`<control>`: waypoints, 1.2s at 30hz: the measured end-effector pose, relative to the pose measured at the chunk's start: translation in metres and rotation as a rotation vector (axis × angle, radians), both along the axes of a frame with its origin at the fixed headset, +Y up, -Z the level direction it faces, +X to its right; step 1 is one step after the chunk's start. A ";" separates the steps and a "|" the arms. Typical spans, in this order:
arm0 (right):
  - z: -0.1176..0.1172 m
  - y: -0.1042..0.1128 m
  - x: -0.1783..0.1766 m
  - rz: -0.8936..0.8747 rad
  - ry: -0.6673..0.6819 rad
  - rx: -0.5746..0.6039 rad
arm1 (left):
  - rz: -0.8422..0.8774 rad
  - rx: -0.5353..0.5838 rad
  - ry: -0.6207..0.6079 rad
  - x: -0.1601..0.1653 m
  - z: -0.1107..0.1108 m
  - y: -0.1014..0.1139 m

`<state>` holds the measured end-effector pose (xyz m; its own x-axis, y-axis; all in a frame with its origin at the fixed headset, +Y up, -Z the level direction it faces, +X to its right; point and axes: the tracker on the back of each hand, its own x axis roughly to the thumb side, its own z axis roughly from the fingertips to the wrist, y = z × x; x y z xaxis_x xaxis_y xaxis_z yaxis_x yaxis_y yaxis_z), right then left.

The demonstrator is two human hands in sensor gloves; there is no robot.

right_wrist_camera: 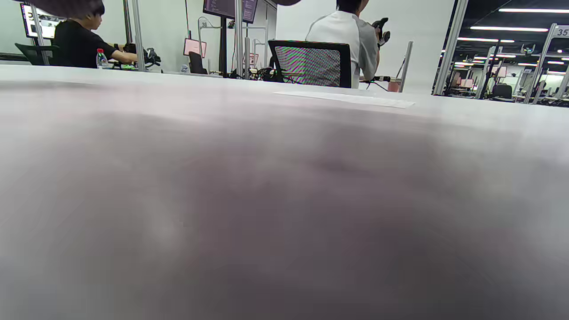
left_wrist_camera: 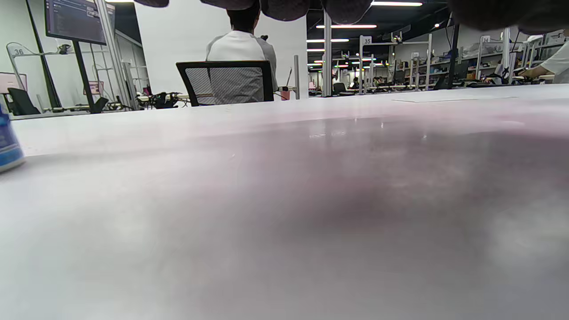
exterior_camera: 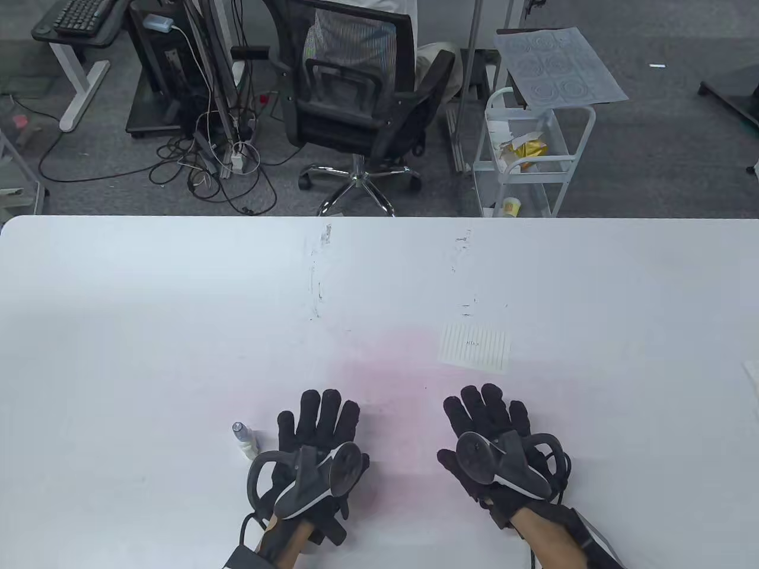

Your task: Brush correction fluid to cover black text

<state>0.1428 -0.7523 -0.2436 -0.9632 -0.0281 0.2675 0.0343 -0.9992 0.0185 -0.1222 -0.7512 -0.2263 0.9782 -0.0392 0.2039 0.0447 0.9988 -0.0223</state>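
Both hands flat on the white counter (exterior_camera: pixel 148 308), palms down, near its front edge. Left hand (exterior_camera: pixel 317 438): fingers spread and extended, released, grasping nothing. Right hand (exterior_camera: pixel 492 435): same posture, fingers splayed forward, nothing held.

Correction fluid bottle (exterior_camera: pixel 244 440): small, lying on its side on the counter just beside the left hand's outer edge, apart from the glove. A blue-and-white sliver of it shows at the left edge of the left wrist view (left_wrist_camera: pixel 8 144).

Paper slip (exterior_camera: pixel 475 347): small white lined piece, flat on the counter ahead of the right hand, a short line of black text (exterior_camera: pixel 472 342) near its middle; wording too small to read. Seen edge-on in the right wrist view (right_wrist_camera: pixel 346 98).

Faint pink tint on the counter between and ahead of the hands. Office chair (exterior_camera: pixel 356 95) beyond the far edge
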 end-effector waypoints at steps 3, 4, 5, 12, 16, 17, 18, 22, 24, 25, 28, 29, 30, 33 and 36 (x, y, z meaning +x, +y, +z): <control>0.000 0.000 0.000 -0.001 -0.001 -0.002 | -0.002 0.000 0.000 0.000 0.000 0.000; 0.000 0.000 0.000 -0.001 -0.001 -0.002 | 0.000 0.001 0.001 0.000 0.000 0.001; 0.000 0.000 0.000 -0.001 -0.001 -0.002 | 0.001 0.002 0.001 0.000 0.000 0.000; 0.000 0.000 0.000 -0.002 -0.001 -0.007 | 0.009 0.002 0.002 -0.001 0.000 0.001; 0.000 -0.001 0.000 -0.006 -0.002 -0.012 | 0.009 0.004 0.004 -0.002 0.000 0.001; 0.000 -0.001 0.000 -0.006 -0.002 -0.012 | 0.009 0.004 0.004 -0.002 0.000 0.001; 0.000 -0.001 0.000 -0.006 -0.002 -0.013 | 0.009 0.003 0.005 -0.002 -0.001 0.001; 0.000 -0.001 0.000 -0.008 -0.003 -0.013 | 0.010 0.004 0.008 -0.002 0.000 0.001; 0.000 -0.001 0.001 -0.008 -0.003 -0.013 | 0.011 0.004 0.008 -0.003 0.000 0.001; 0.000 -0.001 0.001 -0.008 -0.003 -0.013 | 0.011 0.004 0.007 -0.003 0.000 0.001; 0.000 -0.001 0.001 -0.008 -0.003 -0.013 | 0.011 0.003 0.007 -0.003 0.000 0.001; 0.000 -0.001 0.001 -0.008 -0.003 -0.013 | 0.011 0.004 0.007 -0.003 0.000 0.001; 0.000 -0.001 0.001 -0.008 -0.003 -0.013 | 0.011 0.005 0.007 -0.003 0.000 0.001; 0.000 -0.001 0.001 -0.008 -0.003 -0.013 | 0.012 0.004 0.007 -0.003 -0.001 0.001; 0.000 -0.001 0.001 -0.008 -0.003 -0.013 | 0.013 0.004 0.007 -0.003 -0.001 0.001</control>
<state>0.1435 -0.7532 -0.2439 -0.9642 -0.0173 0.2648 0.0266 -0.9991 0.0316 -0.1254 -0.7502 -0.2269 0.9801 -0.0277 0.1968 0.0320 0.9993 -0.0190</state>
